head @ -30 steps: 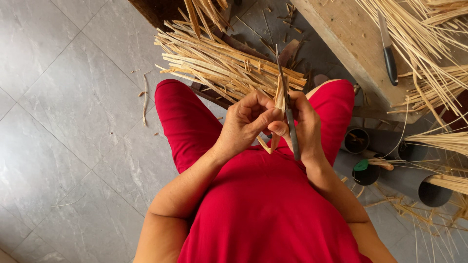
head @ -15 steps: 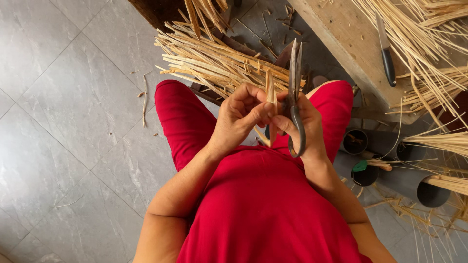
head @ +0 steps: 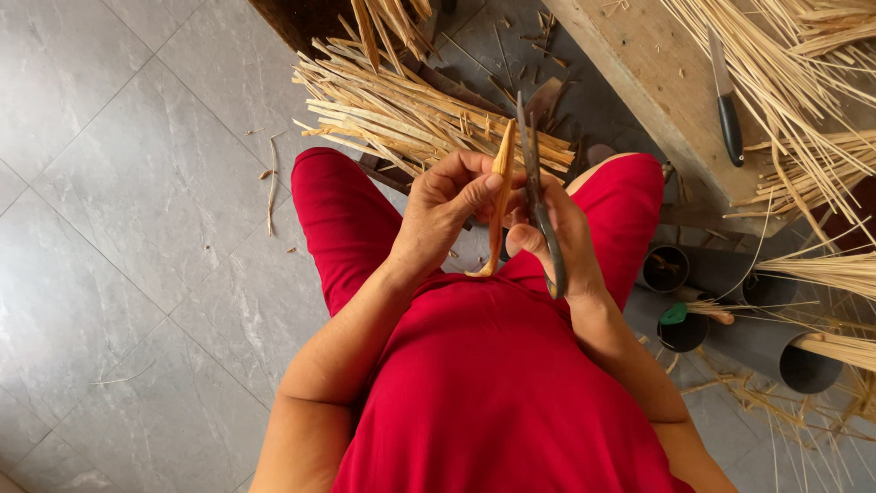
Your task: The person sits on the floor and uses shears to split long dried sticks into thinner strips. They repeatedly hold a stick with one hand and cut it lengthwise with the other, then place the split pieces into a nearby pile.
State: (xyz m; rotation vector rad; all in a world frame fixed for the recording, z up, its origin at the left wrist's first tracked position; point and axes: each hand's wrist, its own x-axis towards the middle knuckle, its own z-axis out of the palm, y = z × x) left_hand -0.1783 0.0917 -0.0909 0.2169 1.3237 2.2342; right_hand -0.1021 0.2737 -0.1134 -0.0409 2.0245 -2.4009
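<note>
Grey floor tiles (head: 119, 183) are carrying a straw pile (head: 411, 114) beside the wooden bench (head: 657, 82). The left hand (head: 447, 215) is pinching a tan strip (head: 500, 196); the right hand (head: 557, 242) is gripping dark scissors (head: 538, 205), fingers partly hidden.

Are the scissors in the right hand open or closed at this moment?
Closed, or nearly so. The two dark blades of the scissors lie together as one narrow line beside the bamboo strip, which the left hand holds.
</note>
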